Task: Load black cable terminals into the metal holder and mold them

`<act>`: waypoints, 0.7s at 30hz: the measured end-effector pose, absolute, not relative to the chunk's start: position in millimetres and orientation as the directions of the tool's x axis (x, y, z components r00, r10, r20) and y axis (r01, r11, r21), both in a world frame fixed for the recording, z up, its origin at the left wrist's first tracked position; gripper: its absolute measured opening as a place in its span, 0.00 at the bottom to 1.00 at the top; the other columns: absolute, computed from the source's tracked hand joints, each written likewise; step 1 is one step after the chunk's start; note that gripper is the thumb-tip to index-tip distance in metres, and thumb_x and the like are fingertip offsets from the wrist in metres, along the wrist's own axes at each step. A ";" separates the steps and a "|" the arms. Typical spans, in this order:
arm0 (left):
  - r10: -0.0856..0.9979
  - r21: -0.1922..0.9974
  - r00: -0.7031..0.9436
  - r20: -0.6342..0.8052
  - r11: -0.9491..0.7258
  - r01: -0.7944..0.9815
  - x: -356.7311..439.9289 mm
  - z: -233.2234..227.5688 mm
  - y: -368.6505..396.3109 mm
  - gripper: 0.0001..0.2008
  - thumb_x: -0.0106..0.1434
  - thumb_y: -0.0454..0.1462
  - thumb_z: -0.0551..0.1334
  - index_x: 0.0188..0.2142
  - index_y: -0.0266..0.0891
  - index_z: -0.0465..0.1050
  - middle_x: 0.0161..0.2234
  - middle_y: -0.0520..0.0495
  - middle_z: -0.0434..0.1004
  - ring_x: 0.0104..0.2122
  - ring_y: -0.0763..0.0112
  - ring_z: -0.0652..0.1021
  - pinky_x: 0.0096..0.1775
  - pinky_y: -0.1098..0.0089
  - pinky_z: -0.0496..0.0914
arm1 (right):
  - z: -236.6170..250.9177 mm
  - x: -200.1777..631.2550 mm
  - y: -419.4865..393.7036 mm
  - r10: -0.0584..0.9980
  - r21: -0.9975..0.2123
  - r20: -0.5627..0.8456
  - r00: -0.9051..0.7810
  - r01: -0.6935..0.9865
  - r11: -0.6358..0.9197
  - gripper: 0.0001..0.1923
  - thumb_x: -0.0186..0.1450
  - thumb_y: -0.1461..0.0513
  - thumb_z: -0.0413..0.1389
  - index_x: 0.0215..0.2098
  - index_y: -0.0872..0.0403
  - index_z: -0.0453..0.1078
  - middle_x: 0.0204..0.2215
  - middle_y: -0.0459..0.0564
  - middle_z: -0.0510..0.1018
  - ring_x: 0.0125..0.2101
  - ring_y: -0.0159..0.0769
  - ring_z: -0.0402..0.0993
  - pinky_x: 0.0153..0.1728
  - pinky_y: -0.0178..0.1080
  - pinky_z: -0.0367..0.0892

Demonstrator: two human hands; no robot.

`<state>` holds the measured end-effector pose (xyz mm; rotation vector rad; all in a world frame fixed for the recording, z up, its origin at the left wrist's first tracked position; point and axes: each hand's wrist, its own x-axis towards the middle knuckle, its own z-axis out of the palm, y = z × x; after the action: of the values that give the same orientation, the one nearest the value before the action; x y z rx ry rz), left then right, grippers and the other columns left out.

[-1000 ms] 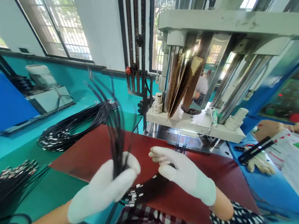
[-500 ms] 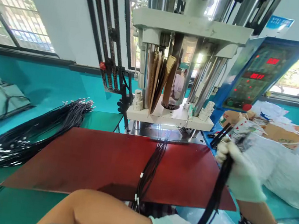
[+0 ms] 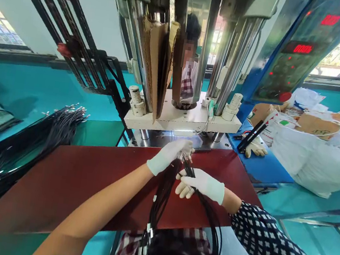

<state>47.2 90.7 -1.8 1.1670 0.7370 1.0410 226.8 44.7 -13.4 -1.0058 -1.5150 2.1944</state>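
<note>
Both hands extended: left hand (image 3: 170,155), right hand (image 3: 201,184) grasping black cables (image 3: 163,198) over red board (image 3: 87,175)

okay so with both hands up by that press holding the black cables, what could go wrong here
The left hand reaches close under the press plate, so fingers might get pinched if it comes down. The black cables hang in loops off the red board toward the lap and could snag or tangle as the right hand sorts them.

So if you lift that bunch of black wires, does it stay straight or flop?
Probably flops: the black wires already sag from the left hand and right hand toward the lap. Strands may splay, since they fan apart lower down. Likely light; gloved fingers alone seem to hold them.
</note>
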 end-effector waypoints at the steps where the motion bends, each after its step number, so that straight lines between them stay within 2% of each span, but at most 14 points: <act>1: 0.914 0.959 0.403 0.056 0.063 -0.277 51.8 -4.2 95.4 0.31 0.59 0.57 0.62 0.47 0.31 0.72 0.38 0.37 0.79 0.34 0.65 0.79 0.38 0.66 0.72 | -13.9 223.0 48.3 0.556 -0.889 -0.384 -0.737 0.132 -0.439 0.30 0.56 0.45 0.65 0.43 0.58 0.65 0.32 0.56 0.82 0.30 0.36 0.80 0.28 0.33 0.72; 3: 0.893 0.943 0.442 0.082 0.075 -0.325 61.1 -4.4 99.4 0.27 0.61 0.56 0.61 0.43 0.32 0.71 0.34 0.39 0.79 0.32 0.65 0.79 0.37 0.66 0.72 | -15.0 216.1 56.8 0.531 -0.841 -0.379 -0.758 0.044 -0.539 0.30 0.55 0.45 0.66 0.42 0.58 0.66 0.36 0.58 0.82 0.32 0.37 0.80 0.31 0.34 0.73; 6: 0.897 0.923 0.412 0.163 0.008 -0.385 67.9 2.5 97.1 0.23 0.64 0.54 0.60 0.39 0.34 0.68 0.25 0.47 0.76 0.33 0.64 0.79 0.36 0.68 0.72 | -16.8 207.9 65.4 0.594 -0.775 -0.392 -0.702 -0.096 -0.625 0.27 0.53 0.49 0.68 0.39 0.58 0.67 0.35 0.57 0.81 0.30 0.35 0.79 0.30 0.33 0.73; 9: 0.895 0.947 0.411 0.173 -0.037 -0.318 61.4 8.0 91.4 0.24 0.66 0.53 0.57 0.47 0.34 0.68 0.18 0.52 0.70 0.32 0.64 0.79 0.27 0.74 0.68 | -16.1 204.2 62.2 0.703 -0.846 -0.352 -0.618 -0.111 -0.522 0.22 0.57 0.51 0.65 0.39 0.58 0.67 0.30 0.55 0.81 0.22 0.29 0.73 0.22 0.30 0.66; 11: 0.884 0.966 0.450 0.125 -0.005 -0.259 52.9 9.1 87.6 0.28 0.67 0.55 0.55 0.49 0.32 0.68 0.20 0.49 0.73 0.28 0.65 0.79 0.21 0.76 0.62 | -14.4 204.4 56.0 0.753 -0.902 -0.264 -0.603 -0.121 -0.414 0.22 0.60 0.50 0.62 0.42 0.59 0.68 0.28 0.52 0.80 0.17 0.25 0.65 0.18 0.30 0.58; 13: 0.881 0.969 0.468 0.072 0.049 -0.241 45.8 10.0 85.0 0.29 0.66 0.56 0.54 0.47 0.30 0.69 0.22 0.45 0.76 0.25 0.66 0.78 0.18 0.77 0.60 | -13.5 205.3 51.2 0.722 -0.889 -0.234 -0.651 -0.158 -0.431 0.23 0.62 0.48 0.60 0.43 0.60 0.69 0.27 0.50 0.78 0.17 0.24 0.61 0.19 0.30 0.55; 17: 0.897 0.931 0.442 -0.021 0.179 -0.319 40.0 15.6 87.5 0.31 0.64 0.59 0.55 0.45 0.32 0.69 0.18 0.48 0.73 0.25 0.62 0.79 0.18 0.75 0.62 | -17.3 206.0 51.9 0.547 -0.658 -0.288 -0.786 -0.253 -0.709 0.20 0.64 0.49 0.57 0.42 0.57 0.70 0.33 0.52 0.78 0.28 0.31 0.72 0.30 0.33 0.67; 19: 0.932 0.909 0.362 -0.017 0.165 -0.382 35.0 17.5 92.4 0.30 0.62 0.60 0.56 0.41 0.33 0.70 0.19 0.48 0.73 0.25 0.62 0.78 0.23 0.71 0.68 | -19.9 206.3 54.8 0.547 -0.587 -0.286 -0.787 -0.307 -0.749 0.16 0.64 0.52 0.59 0.41 0.57 0.70 0.32 0.50 0.78 0.28 0.29 0.71 0.31 0.33 0.67; 21: 0.978 0.933 0.207 0.033 0.043 -0.356 24.2 14.7 97.1 0.27 0.63 0.57 0.56 0.39 0.33 0.70 0.23 0.46 0.75 0.27 0.65 0.78 0.32 0.66 0.72 | -21.7 207.0 57.3 0.580 -0.598 -0.294 -0.760 -0.327 -0.731 0.17 0.60 0.56 0.64 0.41 0.57 0.70 0.31 0.48 0.77 0.25 0.26 0.68 0.27 0.30 0.65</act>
<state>24.2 97.1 14.7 1.0264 0.7915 1.2029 207.0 57.3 -21.7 -0.6468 -0.7228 2.4462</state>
